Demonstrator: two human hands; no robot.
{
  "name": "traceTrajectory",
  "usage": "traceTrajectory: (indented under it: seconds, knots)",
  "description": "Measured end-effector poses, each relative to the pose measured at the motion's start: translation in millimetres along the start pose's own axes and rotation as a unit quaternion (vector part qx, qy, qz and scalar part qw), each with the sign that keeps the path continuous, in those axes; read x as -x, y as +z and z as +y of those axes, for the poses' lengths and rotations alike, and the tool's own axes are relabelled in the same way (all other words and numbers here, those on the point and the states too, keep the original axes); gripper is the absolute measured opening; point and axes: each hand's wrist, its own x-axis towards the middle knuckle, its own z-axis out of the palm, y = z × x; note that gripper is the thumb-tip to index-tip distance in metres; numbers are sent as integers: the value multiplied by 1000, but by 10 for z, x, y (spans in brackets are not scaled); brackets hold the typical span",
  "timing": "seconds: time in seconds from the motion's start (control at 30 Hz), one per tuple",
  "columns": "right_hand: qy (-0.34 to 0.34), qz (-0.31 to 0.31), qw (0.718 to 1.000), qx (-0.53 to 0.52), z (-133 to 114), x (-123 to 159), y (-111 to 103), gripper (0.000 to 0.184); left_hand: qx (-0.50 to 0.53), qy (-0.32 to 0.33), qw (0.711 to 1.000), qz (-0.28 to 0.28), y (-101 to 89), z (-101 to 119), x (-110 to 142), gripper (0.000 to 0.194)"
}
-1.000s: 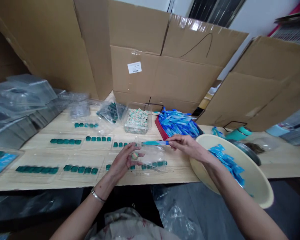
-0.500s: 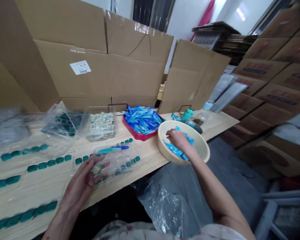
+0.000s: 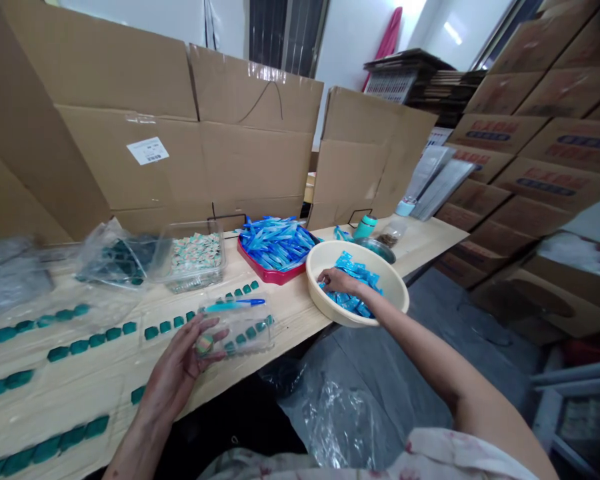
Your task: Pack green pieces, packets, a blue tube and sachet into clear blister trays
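Observation:
My left hand (image 3: 183, 370) rests on the wooden table (image 3: 300, 308) and pinches a small striped piece (image 3: 205, 343) against a clear plastic tray (image 3: 240, 323). That tray holds a row of green blocks and a blue pen-like stick (image 3: 235, 305). My right hand (image 3: 336, 281) reaches into a cream bowl (image 3: 355, 253), fingers curled on the blue packets (image 3: 355, 297) inside it.
A red tray of blue sticks (image 3: 275, 243) and a clear box of small striped pieces (image 3: 196, 257) stand behind. More clear trays with green blocks (image 3: 93, 340) cover the table's left. Cardboard boxes (image 3: 220, 140) wall the back. A teal bottle (image 3: 364, 227) stands right.
My right hand left the blue stick on the tray and went into the cream bowl, now closing on the blue packets. My view turned to the right.

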Motion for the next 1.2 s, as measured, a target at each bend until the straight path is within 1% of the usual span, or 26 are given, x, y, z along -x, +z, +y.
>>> traceTrajectory:
  seconds: [0.1,0.27,0.33,0.5,0.57,0.6,0.63,0.7,0.73,0.77,0.8,0.83,0.9,0.97,1.0,1.07,1.13,1.2]
  knots:
    - [19,30,999,-36,98,18,-94,28,-12,0,1000,-3,-28,-11,-5,35]
    - [21,100,992,-71,125,56,-262,27,-25,-1,1000,-2,-28,-13,-7,37]
    - [16,115,990,-78,100,51,-277,25,-25,-3,1000,-6,-6,-14,-6,36]
    - [17,136,987,-88,59,16,-206,19,-21,-15,1000,-7,37,-40,-22,33]
    - [23,165,982,-84,52,38,-222,14,-17,-17,1000,-11,33,-58,-29,35]
    - [26,184,979,-79,39,63,-251,14,-13,-17,1000,-13,29,-67,-29,36]
    - [26,213,974,-76,15,95,-292,16,-8,-17,1000,-14,27,-73,-26,36]
    - [9,283,954,-99,-94,175,-386,21,2,-16,1000,-17,34,-80,-12,36]
    - [-14,333,933,-139,-187,220,-426,22,7,-16,1000,-19,43,-81,-5,36]
    - [-41,358,911,-199,-308,269,-449,23,12,-16,1000,-20,57,-83,1,36]
    - [-68,353,894,-267,-453,323,-450,26,18,-15,1000,-19,73,-85,5,36]
    - [-96,324,883,-326,-620,384,-423,30,25,-11,999,-17,90,-91,7,36]
    - [-132,241,876,-397,-982,515,-281,35,42,11,999,-13,123,-113,8,36]
    - [-156,167,876,-425,-1321,632,-44,37,64,32,997,-8,145,-146,12,37]
    - [-164,145,877,-429,-1462,673,93,36,74,38,996,-6,150,-164,16,37]
    - [-182,137,886,-405,-1674,711,356,29,93,43,995,2,145,-197,30,37]
    - [-212,164,904,-333,-1811,704,559,19,109,56,992,12,114,-224,52,37]
    - [-261,201,913,-240,-1920,674,683,13,121,80,989,27,50,-240,82,37]
